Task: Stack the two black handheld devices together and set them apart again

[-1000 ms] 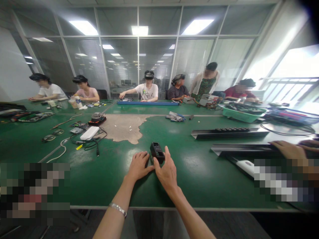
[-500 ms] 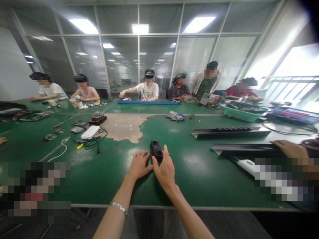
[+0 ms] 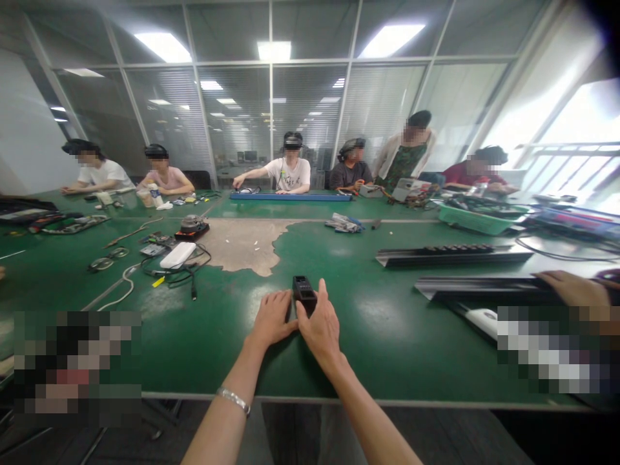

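Note:
A small black box-shaped device point(image 3: 303, 288) with recesses in its upper face is on the green table between my hands. My right hand point(image 3: 320, 326) is around its near right end, with the thumb at the left of that end and the index finger stretched along the right side. The hand hides the device's near end. Beside the device's left side, my left hand point(image 3: 272, 318) lies palm down with its fingers stretched out and its thumb reaching toward my right hand. Whether its fingertips press on the device is hard to make out.
Left are a white power bank-like box point(image 3: 177, 256) with cables and glasses point(image 3: 107, 259). Long black metal channels point(image 3: 455, 257) lie right, where another person's hand point(image 3: 574, 289) rests. Gloves point(image 3: 343, 223) and a green basket point(image 3: 477, 218) are farther back. Several people sit across the table point(image 3: 378, 349).
Both hands keep almost the same place around the black device. The device looks slightly turned or tilted, and the whole view has shifted a little.

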`<state>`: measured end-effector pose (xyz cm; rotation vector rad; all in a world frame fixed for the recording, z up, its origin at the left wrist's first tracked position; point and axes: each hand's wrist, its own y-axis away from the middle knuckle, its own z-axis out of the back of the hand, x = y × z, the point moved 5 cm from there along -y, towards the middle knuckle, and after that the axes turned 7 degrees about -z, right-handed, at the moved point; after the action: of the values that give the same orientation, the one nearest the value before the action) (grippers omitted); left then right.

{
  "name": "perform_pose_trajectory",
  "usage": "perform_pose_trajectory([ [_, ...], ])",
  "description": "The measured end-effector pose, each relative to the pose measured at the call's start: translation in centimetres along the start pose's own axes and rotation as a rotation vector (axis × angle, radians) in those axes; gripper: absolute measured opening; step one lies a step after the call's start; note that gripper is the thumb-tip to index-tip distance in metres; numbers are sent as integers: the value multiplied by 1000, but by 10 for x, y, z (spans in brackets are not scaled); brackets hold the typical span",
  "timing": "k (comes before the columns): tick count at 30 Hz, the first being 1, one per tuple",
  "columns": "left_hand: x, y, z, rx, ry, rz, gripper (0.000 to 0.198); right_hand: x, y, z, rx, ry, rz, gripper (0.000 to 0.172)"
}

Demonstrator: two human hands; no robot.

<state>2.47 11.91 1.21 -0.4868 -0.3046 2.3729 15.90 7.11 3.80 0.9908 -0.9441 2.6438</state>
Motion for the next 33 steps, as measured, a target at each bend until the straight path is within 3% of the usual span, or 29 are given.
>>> perform_pose_trajectory([
  [7, -4, 0, 4, -11, 18, -21, 68, -9, 11, -2, 80, 71, -44, 82],
  [14, 0, -1, -2, -19, 10, 0, 90, -12, 3, 0, 31, 33, 17, 88],
  [19, 1, -1, -3, 7, 9, 9, 83, -12, 2, -10, 91, 12, -6, 93],
  [33, -2, -1, 1, 33, -31, -5, 65, -4, 9, -13, 102, 31, -73, 83],
])
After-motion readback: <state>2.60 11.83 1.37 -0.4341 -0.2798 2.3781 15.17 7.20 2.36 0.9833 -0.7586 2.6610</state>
